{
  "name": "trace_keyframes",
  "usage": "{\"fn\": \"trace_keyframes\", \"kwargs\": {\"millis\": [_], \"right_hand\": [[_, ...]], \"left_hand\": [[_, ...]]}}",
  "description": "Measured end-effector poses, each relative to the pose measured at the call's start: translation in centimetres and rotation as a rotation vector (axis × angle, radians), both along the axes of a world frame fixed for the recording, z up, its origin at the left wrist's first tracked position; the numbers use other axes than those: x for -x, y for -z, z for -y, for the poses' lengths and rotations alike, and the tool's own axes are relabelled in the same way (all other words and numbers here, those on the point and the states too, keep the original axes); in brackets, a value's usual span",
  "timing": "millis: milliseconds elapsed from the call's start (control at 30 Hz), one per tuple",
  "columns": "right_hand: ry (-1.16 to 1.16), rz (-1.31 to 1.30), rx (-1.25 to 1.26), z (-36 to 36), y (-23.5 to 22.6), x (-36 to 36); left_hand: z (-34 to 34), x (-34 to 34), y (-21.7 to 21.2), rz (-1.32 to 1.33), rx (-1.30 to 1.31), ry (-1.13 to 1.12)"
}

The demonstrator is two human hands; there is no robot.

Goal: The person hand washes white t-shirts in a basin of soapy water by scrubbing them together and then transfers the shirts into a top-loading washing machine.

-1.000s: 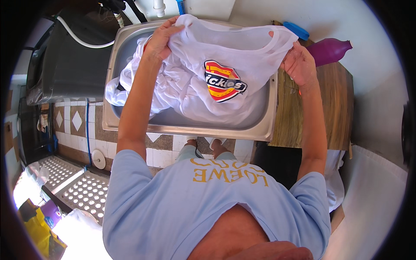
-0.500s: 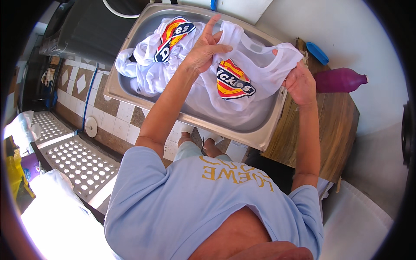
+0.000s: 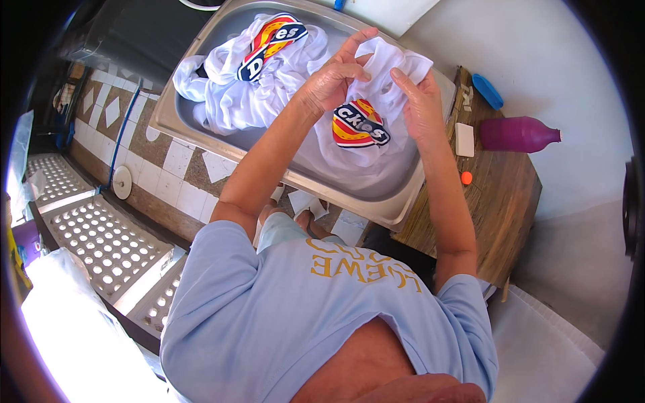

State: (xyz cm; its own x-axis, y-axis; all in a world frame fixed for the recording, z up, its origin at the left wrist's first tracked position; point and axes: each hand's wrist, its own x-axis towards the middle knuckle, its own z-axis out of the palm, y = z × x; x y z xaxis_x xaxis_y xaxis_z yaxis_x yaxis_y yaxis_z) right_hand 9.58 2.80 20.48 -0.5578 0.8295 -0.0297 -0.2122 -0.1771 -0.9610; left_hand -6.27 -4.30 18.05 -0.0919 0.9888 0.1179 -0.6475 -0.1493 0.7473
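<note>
A wet white shirt (image 3: 363,158) with a red, yellow and navy printed patch is raised by its upper part over a metal basin (image 3: 396,213), and its lower part lies in cloudy water. Gathered cloth near the neckline is pinched in my left hand (image 3: 332,82), one finger stretched outward. Opposite it, my right hand (image 3: 423,106) grips the other side of the shirt with thumb and fingers. To the left, a bunched white garment (image 3: 232,104) with a similar patch rests in the same basin.
A wooden table (image 3: 500,201) stands on the right, holding a white bar (image 3: 464,140), an orange cap (image 3: 466,178), a purple bottle (image 3: 521,134) and a blue oblong object (image 3: 487,91). A dark appliance (image 3: 134,43) is at upper left; perforated plastic panels (image 3: 111,248) lie lower left.
My right hand has moved left toward my left hand, bringing the shirt's spread neckline together into gathered folds. The white bar and orange cap have come into sight on the table.
</note>
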Motion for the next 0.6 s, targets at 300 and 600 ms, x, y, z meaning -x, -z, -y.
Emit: {"fn": "trace_keyframes", "kwargs": {"millis": [300,600], "right_hand": [[0.079,-0.025,-0.053,0.4,1.2,0.0],[0.052,-0.056,-0.086,0.8,1.3,-0.5]], "left_hand": [[0.6,0.7,2.3,0.169,0.016,0.028],[0.4,1.1,3.4,-0.007,0.013,-0.006]]}}
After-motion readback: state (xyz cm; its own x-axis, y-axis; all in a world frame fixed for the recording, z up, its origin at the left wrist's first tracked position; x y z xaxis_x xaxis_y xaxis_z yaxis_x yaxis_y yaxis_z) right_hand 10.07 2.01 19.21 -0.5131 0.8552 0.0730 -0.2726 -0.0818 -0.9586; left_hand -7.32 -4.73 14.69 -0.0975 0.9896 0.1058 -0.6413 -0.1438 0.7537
